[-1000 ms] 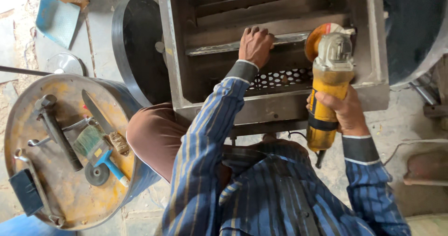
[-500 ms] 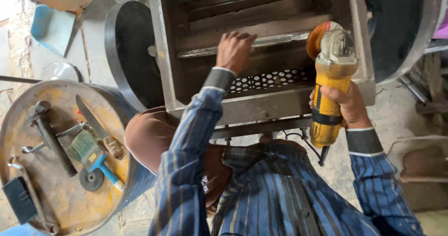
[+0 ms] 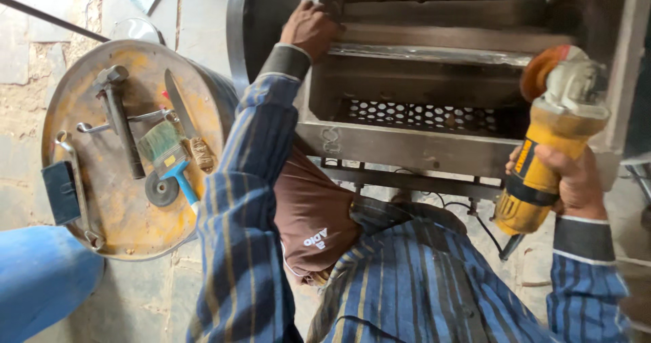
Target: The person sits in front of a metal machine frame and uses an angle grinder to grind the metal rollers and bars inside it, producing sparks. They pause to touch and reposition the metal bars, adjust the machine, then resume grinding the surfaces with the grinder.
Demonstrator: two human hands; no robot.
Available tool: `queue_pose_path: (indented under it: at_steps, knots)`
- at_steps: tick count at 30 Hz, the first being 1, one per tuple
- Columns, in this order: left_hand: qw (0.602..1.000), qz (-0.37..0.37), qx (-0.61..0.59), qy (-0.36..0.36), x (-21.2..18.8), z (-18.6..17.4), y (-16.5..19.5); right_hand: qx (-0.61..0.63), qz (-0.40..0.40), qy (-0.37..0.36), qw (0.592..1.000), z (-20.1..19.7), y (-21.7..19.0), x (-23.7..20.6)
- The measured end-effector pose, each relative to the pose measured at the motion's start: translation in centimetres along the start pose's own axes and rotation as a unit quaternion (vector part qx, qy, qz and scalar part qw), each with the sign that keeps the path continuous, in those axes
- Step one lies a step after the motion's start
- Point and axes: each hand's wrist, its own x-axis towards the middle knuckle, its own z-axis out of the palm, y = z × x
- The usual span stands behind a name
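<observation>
My left hand [image 3: 310, 28] rests on the upper left corner of a grey steel box frame [image 3: 407, 146], fingers curled over its edge beside a bright metal crossbar [image 3: 434, 54]. Inside the frame lies a perforated metal sheet [image 3: 427, 116]. My right hand [image 3: 566, 180] grips the yellow body of an angle grinder [image 3: 549, 132], held upright at the frame's right side with its orange disc guard on top. Both sleeves are blue striped.
A rusty yellow drum [image 3: 122, 146] stands at left; on its lid lie a hammer [image 3: 119, 116], a knife [image 3: 180, 112], a paintbrush [image 3: 169, 156], a grinding disc [image 3: 161, 189] and a wrench [image 3: 71, 187]. A blue barrel [image 3: 41, 275] sits at bottom left.
My left hand slid from the crossbar's middle to the frame's upper left corner. The view moved closer and shifted, so the grinder and right hand now sit lower right.
</observation>
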Motion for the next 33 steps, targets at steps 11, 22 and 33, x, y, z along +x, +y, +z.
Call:
queue_pose_path:
  at_steps: [11, 22, 33]
  knots:
    - [0.983, 0.001, 0.057, -0.173, 1.5, 1.6, 1.0, 0.0, -0.005, 0.015, 1.0, 0.2, -0.3, -0.4]
    - [0.991, -0.029, -0.086, -0.098, 2.6, 3.6, 4.5, 0.02, 0.006, 0.02, 1.0, 0.6, -0.3, -0.4]
    - [0.989, -0.017, -0.077, -0.124, 5.7, 3.5, 9.8, -0.025, -0.038, 0.023, 0.999, 0.6, 0.3, -0.3]
